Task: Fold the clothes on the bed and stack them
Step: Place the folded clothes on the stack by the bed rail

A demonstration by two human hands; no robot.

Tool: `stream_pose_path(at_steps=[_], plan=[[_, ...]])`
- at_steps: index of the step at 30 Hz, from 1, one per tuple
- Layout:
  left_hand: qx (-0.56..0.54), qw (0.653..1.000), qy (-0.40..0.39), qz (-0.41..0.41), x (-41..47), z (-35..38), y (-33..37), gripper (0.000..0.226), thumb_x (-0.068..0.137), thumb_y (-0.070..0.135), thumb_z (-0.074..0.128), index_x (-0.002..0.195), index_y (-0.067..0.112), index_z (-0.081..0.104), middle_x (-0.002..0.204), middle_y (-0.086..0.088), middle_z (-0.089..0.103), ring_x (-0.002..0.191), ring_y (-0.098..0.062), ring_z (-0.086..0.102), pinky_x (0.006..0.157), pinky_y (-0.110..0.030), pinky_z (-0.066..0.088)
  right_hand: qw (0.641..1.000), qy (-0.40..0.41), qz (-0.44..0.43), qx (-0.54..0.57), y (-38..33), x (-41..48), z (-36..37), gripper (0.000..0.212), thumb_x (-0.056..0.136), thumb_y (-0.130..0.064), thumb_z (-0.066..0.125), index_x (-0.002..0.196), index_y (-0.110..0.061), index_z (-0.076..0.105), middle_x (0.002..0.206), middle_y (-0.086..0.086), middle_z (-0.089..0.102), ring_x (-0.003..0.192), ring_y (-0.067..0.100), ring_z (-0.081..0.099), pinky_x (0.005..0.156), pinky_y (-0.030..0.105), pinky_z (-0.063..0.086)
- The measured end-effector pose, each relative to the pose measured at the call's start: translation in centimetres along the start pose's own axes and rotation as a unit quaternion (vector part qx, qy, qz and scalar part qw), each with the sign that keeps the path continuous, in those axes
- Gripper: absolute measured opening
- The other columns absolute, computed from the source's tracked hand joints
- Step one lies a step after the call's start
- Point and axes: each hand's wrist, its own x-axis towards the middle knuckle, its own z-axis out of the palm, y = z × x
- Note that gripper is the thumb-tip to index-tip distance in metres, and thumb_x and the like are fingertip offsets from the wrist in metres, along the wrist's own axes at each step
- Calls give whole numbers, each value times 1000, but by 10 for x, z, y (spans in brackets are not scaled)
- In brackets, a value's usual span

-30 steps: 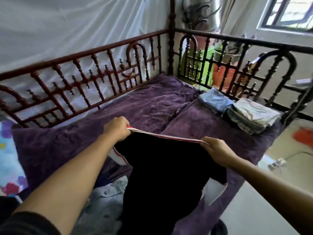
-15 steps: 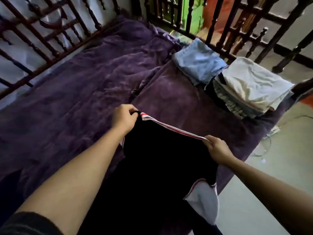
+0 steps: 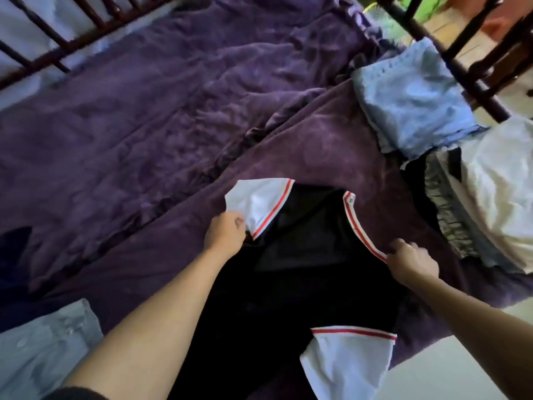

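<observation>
So the big change: a second ago you had the black jersey shirt with white sleeves and red-and-white trim [image 3: 302, 284] stretched in the air between your hands. Now it's down on the fuzzy purple blanket [image 3: 144, 125], neckline pointing away from you, body running back toward the near edge of the bed.

You haven't let go yet. Your left hand [image 3: 225, 236] has its fingers curled into the shoulder fabric right at the white left sleeve [image 3: 259, 203], which sticks out up and away. Your right hand [image 3: 412, 264] is pinching the end of the striped collar band [image 3: 360, 223]. The other white sleeve [image 3: 349, 368] lies down by the bed edge, looks like it's partly hanging off.

I'd say that means the lay-flat step is basically done and folding can start: sleeves in, then the body over. Pull that lower sleeve back onto the bed first or it'll drag the fold crooked.

The folded light-blue cloth [image 3: 412, 111] and the cream-topped stack of folded clothes [image 3: 501, 197] sit at the far right, well apart from the shirt. There's also a pale grey-blue garment [image 3: 43, 350] lying loose at near left, probably next up.
</observation>
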Motion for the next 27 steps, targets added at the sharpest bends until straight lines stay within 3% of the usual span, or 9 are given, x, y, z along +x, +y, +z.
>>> stream_pose_path(at_steps=[5,9,11,13,15,17,20,22,27], plan=[[44,989,8,-144,-27,-9,-126,18,90,15,52,86,19,69,100,-11,70,96,-32,63,81,-37,51,966,86,-243,15,-129,7,-28,34,90,-26,53,123,-17,56,120,7,59,115,30,51,86,41,44],[77,958,18,-275,-28,1,-204,33,99,24,40,128,20,55,133,-14,50,120,-35,48,98,-47,40,920,87,-381,-9,-239,15,-10,48,92,-27,55,138,-21,44,143,5,44,130,24,40,89,42,47],[36,944,6,-327,-32,9,-227,44,98,31,42,141,21,40,141,-14,42,125,-36,43,103,-50,37,921,58,-382,-43,-267,23,0,73,89,-33,63,149,-27,21,157,5,22,138,27,32,89,44,47],[-4,938,-6,-348,-38,22,-251,53,93,30,54,143,19,38,138,-13,47,122,-35,48,100,-46,42,934,5,-345,-88,-285,30,20,83,86,-36,66,150,-30,13,150,9,34,126,32,45,84,44,47],[-10,939,-27,-343,-50,28,-260,41,88,22,61,129,19,56,124,-11,61,112,-32,58,92,-38,49,944,-26,-311,-111,-281,28,38,53,90,-32,57,140,-27,39,128,12,55,109,34,56,78,38,44],[4,947,-17,-320,-61,24,-262,17,86,20,63,101,18,71,106,-9,70,100,-30,63,87,-37,51,957,9,-285,-53,-266,25,44,29,92,-29,49,120,-23,57,121,17,59,103,36,57,76,37,43],[38,962,91,-253,-59,-5,-258,9,84,26,67,88,19,72,103,-5,64,101,-31,57,86,-42,45,957,122,-231,127,-265,33,7,31,88,-24,52,118,-17,59,118,23,61,106,41,57,86,42,45],[38,964,170,-203,-48,-27,-255,12,82,28,70,88,18,70,106,-5,59,104,-32,52,88,-45,40,941,182,-229,172,-276,43,-29,35,86,-22,47,115,-8,59,113,27,62,105,43,57,88,44,43],[19,957,258,-132,8,-59,-240,13,86,25,64,95,16,66,110,-11,60,108,-35,52,90,-48,40,942,188,-187,208,-327,71,-72,36,79,-24,43,109,-10,59,113,19,63,103,38,59,88,44,48]])
